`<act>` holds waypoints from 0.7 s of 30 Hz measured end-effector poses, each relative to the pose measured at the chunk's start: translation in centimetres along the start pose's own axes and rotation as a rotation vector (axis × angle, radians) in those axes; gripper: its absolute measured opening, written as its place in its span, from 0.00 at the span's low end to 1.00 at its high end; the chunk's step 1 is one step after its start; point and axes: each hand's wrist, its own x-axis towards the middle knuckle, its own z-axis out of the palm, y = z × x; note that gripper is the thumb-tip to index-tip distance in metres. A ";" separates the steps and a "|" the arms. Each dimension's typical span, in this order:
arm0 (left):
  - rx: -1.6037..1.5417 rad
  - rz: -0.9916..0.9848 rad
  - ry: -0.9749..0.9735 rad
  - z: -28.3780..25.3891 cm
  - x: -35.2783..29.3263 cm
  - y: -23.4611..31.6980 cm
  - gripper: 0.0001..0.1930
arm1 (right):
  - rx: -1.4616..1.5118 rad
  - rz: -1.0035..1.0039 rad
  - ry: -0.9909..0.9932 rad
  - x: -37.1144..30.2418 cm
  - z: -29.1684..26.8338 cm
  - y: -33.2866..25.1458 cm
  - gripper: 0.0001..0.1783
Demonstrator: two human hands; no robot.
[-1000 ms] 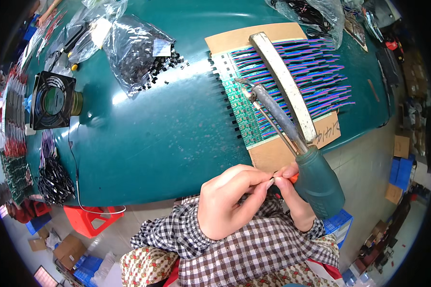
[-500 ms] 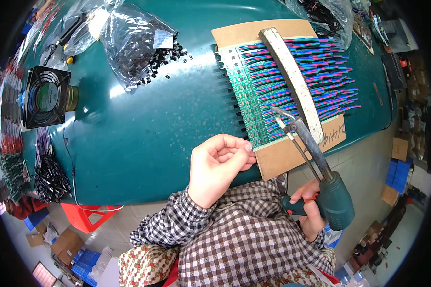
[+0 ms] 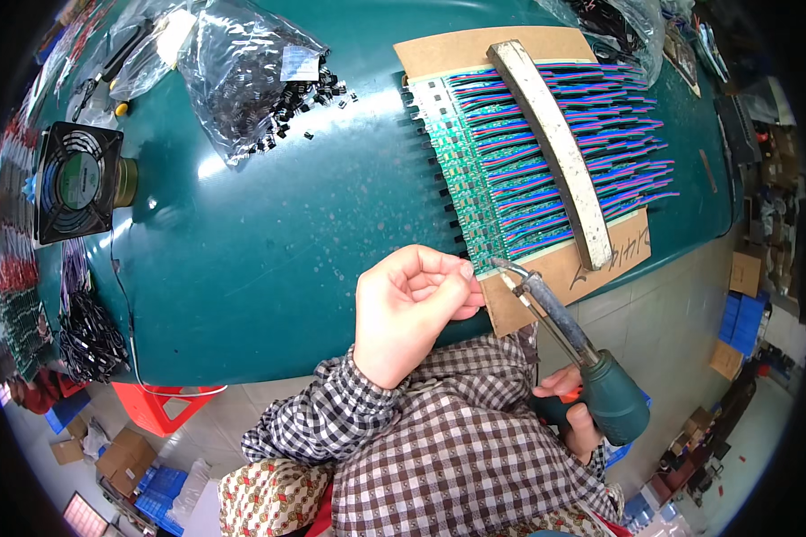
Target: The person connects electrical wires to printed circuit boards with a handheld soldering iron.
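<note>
My left hand [image 3: 412,304] is closed in a pinch at the near left corner of a row of green circuit boards [image 3: 464,170]. Whatever its fingertips hold is hidden. My right hand [image 3: 578,416] grips a soldering gun [image 3: 620,398] with a green handle. The gun's thin tip reaches the nearest board, just right of my left fingertips. Blue, pink and black wires [image 3: 613,139] run rightward from the boards. A scuffed metal bar [image 3: 560,161] lies across these wires. Beneath everything is brown cardboard [image 3: 546,291]. Small black connectors [image 3: 439,183] stick out along the boards' left edge.
On the green table [image 3: 287,242], a clear bag [image 3: 242,80] spills small black parts at the far left. A black fan [image 3: 79,183] stands at the left edge, near bundled dark cables [image 3: 94,336]. A red stool [image 3: 166,407] sits below the table's front edge.
The soldering gun has come nearer and slightly left, its tip moving from above the boards down to the nearest one. My left hand stays in its pinch. The view has shifted slightly.
</note>
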 end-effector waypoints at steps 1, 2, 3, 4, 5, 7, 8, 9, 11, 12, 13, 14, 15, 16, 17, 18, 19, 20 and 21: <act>-0.001 -0.001 -0.001 0.0 0.0 0.0 0.07 | -0.004 0.020 -0.036 -0.1 -0.1 -0.1 0.26; -0.008 -0.005 -0.005 -0.1 0.1 0.0 0.07 | -0.009 0.040 -0.071 -0.1 -0.2 -0.1 0.25; -0.013 -0.009 -0.008 -0.1 0.1 0.0 0.07 | -0.008 0.040 -0.070 -0.2 -0.2 0.0 0.25; -0.012 -0.010 -0.009 -0.1 0.1 0.0 0.07 | -0.016 0.022 -0.076 -0.2 -0.2 0.1 0.25; -0.007 -0.018 -0.010 -0.2 0.2 0.0 0.07 | -0.024 0.005 -0.082 -0.2 -0.2 0.2 0.25; -0.002 -0.026 -0.008 -0.2 0.2 0.0 0.07 | -0.019 0.000 -0.085 -0.2 -0.2 0.4 0.24; -0.002 -0.023 -0.007 -0.2 0.1 0.0 0.07 | -0.014 -0.006 -0.088 -0.2 -0.2 0.4 0.24; -0.002 -0.020 -0.007 -0.2 0.1 0.0 0.07 | -0.015 -0.005 -0.086 -0.3 -0.2 0.5 0.24; -0.006 -0.017 -0.008 -0.3 0.1 -0.1 0.07 | -0.005 0.000 -0.093 -0.3 -0.2 0.5 0.24; -0.009 -0.013 -0.008 -0.3 0.1 -0.2 0.07 | -0.005 0.000 -0.093 -0.3 -0.2 0.5 0.24; -0.009 -0.013 -0.008 -0.2 0.1 -0.2 0.07 | 0.002 -0.009 -0.084 -0.3 -0.1 0.6 0.24; -0.011 -0.012 -0.006 -0.2 0.1 -0.2 0.07 | 0.009 -0.018 -0.075 -0.2 0.0 0.6 0.24; -0.013 -0.011 -0.004 -0.2 0.1 -0.2 0.07 | 0.009 -0.018 -0.075 -0.2 0.0 0.6 0.24; -0.013 -0.011 -0.004 -0.2 0.1 -0.2 0.07 | 0.010 -0.026 -0.074 -0.2 0.1 0.7 0.24; -0.013 -0.010 -0.002 -0.1 0.0 -0.2 0.07 | 0.012 -0.033 -0.072 -0.2 0.1 0.7 0.23; -0.012 -0.010 0.000 -0.1 0.0 -0.1 0.07 | 0.012 -0.033 -0.071 -0.3 0.0 0.8 0.23; -0.011 -0.010 -0.001 -0.1 0.0 -0.1 0.07 | 0.004 -0.026 -0.079 -0.3 -0.2 0.9 0.22; -0.011 -0.007 -0.001 -0.1 0.0 -0.2 0.07 | -0.003 -0.018 -0.086 -0.3 -0.3 1.0 0.21; -0.011 -0.004 -0.001 -0.1 0.0 -0.2 0.07 | -0.003 -0.018 -0.087 -0.3 -0.2 1.0 0.21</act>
